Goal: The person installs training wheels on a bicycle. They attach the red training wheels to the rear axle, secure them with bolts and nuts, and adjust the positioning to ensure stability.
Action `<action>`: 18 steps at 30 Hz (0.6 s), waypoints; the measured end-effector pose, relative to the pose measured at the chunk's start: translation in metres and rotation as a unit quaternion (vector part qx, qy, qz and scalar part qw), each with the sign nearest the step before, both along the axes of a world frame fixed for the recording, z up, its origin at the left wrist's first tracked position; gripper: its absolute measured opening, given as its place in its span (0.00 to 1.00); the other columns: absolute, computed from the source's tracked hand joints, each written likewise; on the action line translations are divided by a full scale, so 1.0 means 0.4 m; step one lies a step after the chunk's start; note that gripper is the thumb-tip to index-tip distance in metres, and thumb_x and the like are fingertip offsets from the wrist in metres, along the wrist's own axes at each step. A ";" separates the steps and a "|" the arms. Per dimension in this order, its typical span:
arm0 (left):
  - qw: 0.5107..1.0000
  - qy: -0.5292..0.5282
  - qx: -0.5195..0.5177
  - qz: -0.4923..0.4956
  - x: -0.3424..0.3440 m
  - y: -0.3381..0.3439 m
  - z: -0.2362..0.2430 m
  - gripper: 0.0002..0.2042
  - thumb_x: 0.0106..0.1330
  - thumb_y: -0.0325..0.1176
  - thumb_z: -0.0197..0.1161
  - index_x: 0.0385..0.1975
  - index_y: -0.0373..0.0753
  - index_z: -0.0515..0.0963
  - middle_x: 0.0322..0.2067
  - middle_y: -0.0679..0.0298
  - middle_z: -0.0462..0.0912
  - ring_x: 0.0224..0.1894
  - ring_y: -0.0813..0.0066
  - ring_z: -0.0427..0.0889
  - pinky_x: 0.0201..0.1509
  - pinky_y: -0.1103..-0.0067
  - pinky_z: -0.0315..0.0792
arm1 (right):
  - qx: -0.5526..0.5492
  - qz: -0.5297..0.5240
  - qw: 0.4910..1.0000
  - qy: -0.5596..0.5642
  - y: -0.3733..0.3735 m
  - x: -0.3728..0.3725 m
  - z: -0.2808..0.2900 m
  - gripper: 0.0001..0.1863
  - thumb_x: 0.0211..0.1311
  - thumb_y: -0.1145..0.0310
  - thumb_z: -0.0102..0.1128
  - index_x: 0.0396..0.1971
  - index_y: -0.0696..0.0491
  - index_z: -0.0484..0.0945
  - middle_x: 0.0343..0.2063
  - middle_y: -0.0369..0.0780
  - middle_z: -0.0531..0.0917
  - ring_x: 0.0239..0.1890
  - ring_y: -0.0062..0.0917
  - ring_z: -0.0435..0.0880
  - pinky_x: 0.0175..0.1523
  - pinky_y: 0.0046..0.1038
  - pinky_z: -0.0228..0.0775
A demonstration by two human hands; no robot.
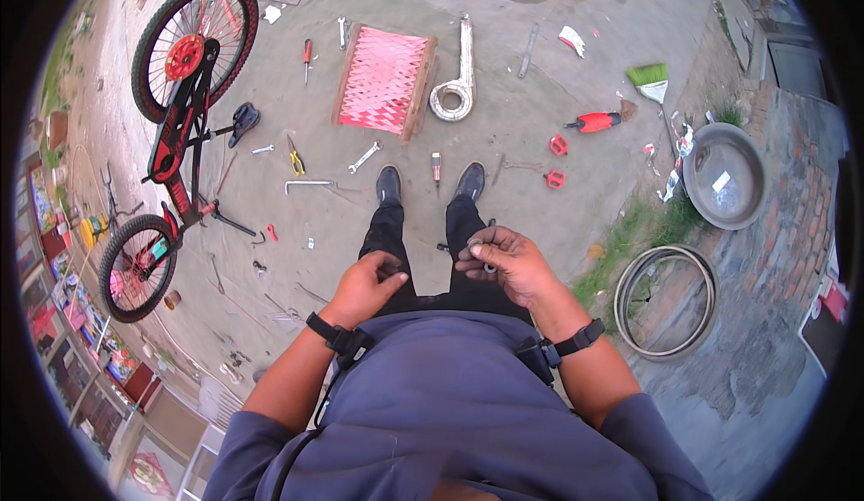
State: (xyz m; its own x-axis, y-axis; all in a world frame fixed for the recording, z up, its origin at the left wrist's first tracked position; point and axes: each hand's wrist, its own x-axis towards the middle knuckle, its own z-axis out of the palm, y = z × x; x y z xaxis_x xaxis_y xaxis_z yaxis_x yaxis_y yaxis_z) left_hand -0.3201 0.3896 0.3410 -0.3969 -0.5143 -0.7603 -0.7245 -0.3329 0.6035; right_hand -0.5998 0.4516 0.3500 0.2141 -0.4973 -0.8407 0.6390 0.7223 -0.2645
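My left hand (368, 283) hovers in front of my waist, loosely curved, with a gap between thumb and fingers and nothing visible in it. Beside it to the right, my right hand (506, 265) is closed, thumb against fingers. A small round metal part (490, 268) shows at its fingers; its exact kind is too small to tell. Neither hand touches the other. Beyond my shoes on the ground lie a screwdriver (436, 166), a wrench (364, 157) and yellow-handled pliers (294, 157). A black and red bicycle (180, 136) rests at the left.
A low stool with a pink woven seat (385, 78) stands ahead, next to a white chain guard (452, 99). Two red pedals (557, 162) lie to the right. Farther right are a metal basin (725, 197), wheel rims (627, 303) and a green broom (650, 81).
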 end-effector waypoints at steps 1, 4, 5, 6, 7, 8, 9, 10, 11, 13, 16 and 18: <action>1.000 -0.004 0.006 0.018 0.008 0.020 -0.004 0.16 0.66 0.33 0.68 0.47 0.30 0.77 0.37 0.58 0.84 0.39 0.74 0.83 0.44 0.77 0.78 | 0.001 0.002 1.000 0.000 -0.001 -0.018 0.000 0.08 0.67 0.68 0.62 0.43 0.53 0.78 0.38 0.40 0.86 0.44 0.31 0.87 0.49 0.31 0.78; 0.997 -0.026 0.021 0.072 0.020 0.076 -0.001 0.15 0.66 0.33 0.68 0.47 0.30 0.77 0.37 0.59 0.85 0.39 0.74 0.83 0.45 0.77 0.78 | 0.012 0.014 1.000 0.007 -0.001 -0.052 0.002 0.08 0.69 0.70 0.58 0.45 0.54 0.77 0.40 0.43 0.85 0.45 0.33 0.87 0.49 0.32 0.78; 0.996 -0.029 0.017 0.083 0.019 0.090 0.000 0.15 0.66 0.33 0.68 0.47 0.30 0.77 0.37 0.59 0.85 0.39 0.75 0.83 0.45 0.77 0.78 | 0.017 0.010 1.000 0.007 0.002 -0.063 0.000 0.09 0.68 0.70 0.57 0.45 0.54 0.77 0.40 0.43 0.85 0.45 0.34 0.87 0.49 0.33 0.78; 0.995 -0.031 0.013 0.093 0.017 0.100 0.004 0.15 0.66 0.33 0.68 0.47 0.30 0.77 0.37 0.59 0.85 0.39 0.75 0.83 0.45 0.77 0.78 | 0.023 0.004 1.000 0.007 0.007 -0.068 -0.002 0.09 0.68 0.71 0.57 0.46 0.55 0.77 0.40 0.44 0.85 0.46 0.35 0.86 0.48 0.33 0.78; 0.994 -0.034 0.009 0.101 0.018 0.110 0.007 0.15 0.66 0.33 0.67 0.47 0.30 0.77 0.37 0.59 0.85 0.38 0.75 0.83 0.45 0.77 0.77 | 0.022 -0.009 1.000 -0.003 0.014 -0.063 -0.008 0.10 0.70 0.71 0.52 0.46 0.56 0.76 0.43 0.46 0.84 0.48 0.38 0.86 0.52 0.35 0.78; 0.994 -0.029 0.012 0.108 0.014 0.123 0.008 0.15 0.67 0.33 0.67 0.47 0.30 0.77 0.37 0.59 0.85 0.38 0.76 0.82 0.45 0.78 0.77 | 0.017 -0.019 1.000 -0.011 0.020 -0.065 -0.005 0.10 0.71 0.71 0.50 0.46 0.57 0.76 0.44 0.47 0.84 0.49 0.39 0.85 0.53 0.36 0.77; 0.993 -0.025 0.015 0.114 0.019 0.132 0.009 0.15 0.67 0.33 0.67 0.47 0.30 0.77 0.37 0.59 0.85 0.38 0.76 0.82 0.45 0.78 0.77 | 0.012 -0.032 0.999 -0.019 0.023 -0.059 -0.002 0.10 0.71 0.71 0.49 0.47 0.57 0.76 0.45 0.47 0.83 0.51 0.40 0.84 0.54 0.37 0.77; 0.993 -0.020 0.018 0.118 0.025 0.141 0.010 0.15 0.67 0.33 0.67 0.47 0.30 0.77 0.37 0.59 0.85 0.38 0.76 0.82 0.45 0.78 0.77 | 0.007 -0.045 0.999 -0.027 0.029 -0.054 0.000 0.11 0.72 0.70 0.47 0.47 0.58 0.75 0.46 0.48 0.83 0.52 0.40 0.84 0.56 0.38 0.76; 0.992 -0.010 0.023 0.123 0.031 0.145 0.010 0.14 0.67 0.32 0.66 0.48 0.30 0.77 0.37 0.59 0.85 0.37 0.77 0.81 0.45 0.78 0.77 | 0.001 -0.046 0.998 -0.037 0.036 -0.048 -0.004 0.13 0.72 0.70 0.44 0.48 0.58 0.75 0.51 0.50 0.81 0.56 0.42 0.81 0.60 0.40 0.74; 0.992 -0.017 0.029 0.119 0.041 0.147 0.016 0.15 0.68 0.32 0.66 0.48 0.30 0.77 0.37 0.59 0.85 0.38 0.76 0.82 0.45 0.78 0.77 | -0.009 -0.083 0.995 -0.062 0.055 -0.026 -0.006 0.13 0.69 0.68 0.51 0.48 0.58 0.76 0.49 0.50 0.82 0.57 0.44 0.81 0.60 0.42 0.74; 0.992 -0.011 0.025 0.127 0.068 0.156 0.015 0.15 0.67 0.33 0.66 0.47 0.30 0.77 0.37 0.58 0.85 0.38 0.74 0.82 0.45 0.77 0.77 | -0.023 -0.104 0.991 -0.075 0.077 0.014 -0.006 0.16 0.67 0.66 0.55 0.50 0.59 0.76 0.49 0.49 0.83 0.58 0.44 0.80 0.61 0.43 0.74; 0.991 -0.004 0.019 0.130 0.102 0.176 0.010 0.15 0.67 0.34 0.66 0.47 0.30 0.78 0.37 0.58 0.85 0.38 0.73 0.83 0.45 0.76 0.77 | -0.031 -0.104 0.991 -0.075 0.100 0.050 -0.003 0.18 0.67 0.65 0.56 0.51 0.60 0.76 0.48 0.47 0.83 0.59 0.44 0.79 0.61 0.43 0.74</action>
